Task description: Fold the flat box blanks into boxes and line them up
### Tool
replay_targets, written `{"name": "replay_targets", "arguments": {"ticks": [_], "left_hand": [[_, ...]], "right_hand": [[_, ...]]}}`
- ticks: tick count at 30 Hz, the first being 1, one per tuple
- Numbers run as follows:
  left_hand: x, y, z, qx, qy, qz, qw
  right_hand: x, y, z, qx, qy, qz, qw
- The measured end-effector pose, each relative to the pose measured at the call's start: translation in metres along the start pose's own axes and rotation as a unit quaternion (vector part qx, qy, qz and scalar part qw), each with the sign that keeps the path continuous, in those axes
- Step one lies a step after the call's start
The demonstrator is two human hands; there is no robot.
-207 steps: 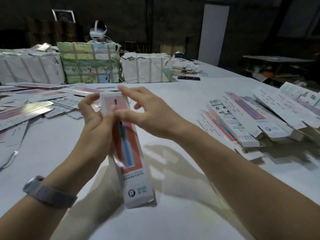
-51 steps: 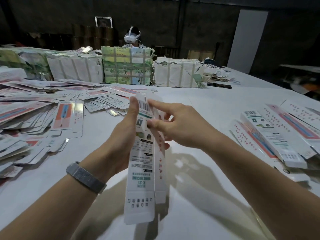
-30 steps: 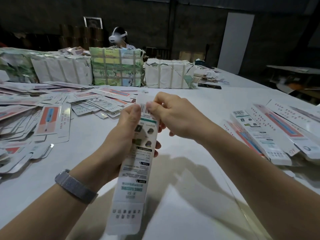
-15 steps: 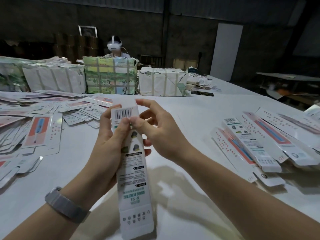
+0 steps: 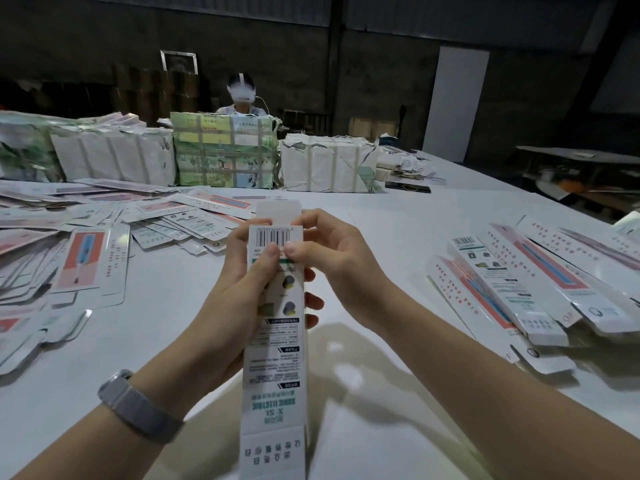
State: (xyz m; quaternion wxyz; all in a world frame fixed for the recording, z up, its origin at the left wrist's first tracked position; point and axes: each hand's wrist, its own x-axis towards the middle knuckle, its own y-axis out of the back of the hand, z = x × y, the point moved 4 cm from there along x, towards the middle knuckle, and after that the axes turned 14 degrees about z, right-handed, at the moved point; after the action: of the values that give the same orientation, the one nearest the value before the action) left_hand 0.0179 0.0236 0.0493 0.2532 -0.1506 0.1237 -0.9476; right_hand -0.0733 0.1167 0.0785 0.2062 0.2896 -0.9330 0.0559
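Thin printed card, slightly glossy: box (image 5: pixel 275 341). Same card w/ shiny silvery edges: flat blanks (image 5: pixel 93 261). Matt smooth white: table (image 5: pixel 398 237). Paper-wrapped, taped: bundles (image 5: pixel 329 164).

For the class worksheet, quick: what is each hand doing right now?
Left hand: grips the long toothbrush box, thumb on its barcode panel.
Right hand: pinches the box's top end, by the upright flap.

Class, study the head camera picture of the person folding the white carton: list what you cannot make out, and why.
- Head view: bottom flap of the long white printed carton is cut off by the lower edge.
- Its rear face is hidden behind the left hand and right hand.
- The pile of flat box blanks blurs towards the left edge.
- Print on the row of folded white boxes is too small.
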Motion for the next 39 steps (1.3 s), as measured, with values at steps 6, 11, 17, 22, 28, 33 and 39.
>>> {"name": "replay_targets", "arguments": {"ticks": [6,11,17,22,28,33,39], "left_hand": [[0.008,0.009,0.001,0.030,-0.114,-0.025,0.993],[-0.001,0.002,-0.002,0.019,0.005,0.003,1.000],[0.002,0.000,-0.005,0.034,-0.017,0.010,0.999],[0.001,-0.004,-0.004,0.047,-0.034,-0.013,0.998],[0.000,-0.006,-0.003,0.042,-0.028,-0.034,0.998],[0.000,-0.005,-0.004,0.043,-0.031,-0.050,0.997],[0.000,-0.003,-0.003,0.036,-0.038,-0.061,0.997]], "right_hand": [[0.004,0.003,0.001,0.020,0.013,0.021,0.999],[0.002,0.001,-0.001,0.021,0.018,0.008,1.000],[0.004,0.000,-0.007,0.027,-0.008,0.030,0.999],[0.006,0.001,-0.013,0.044,-0.061,0.016,0.997],[0.006,0.001,-0.014,0.019,-0.051,0.061,0.997],[0.010,0.007,-0.017,-0.011,-0.027,0.075,0.997],[0.013,0.012,-0.022,-0.035,-0.024,0.029,0.999]]}}
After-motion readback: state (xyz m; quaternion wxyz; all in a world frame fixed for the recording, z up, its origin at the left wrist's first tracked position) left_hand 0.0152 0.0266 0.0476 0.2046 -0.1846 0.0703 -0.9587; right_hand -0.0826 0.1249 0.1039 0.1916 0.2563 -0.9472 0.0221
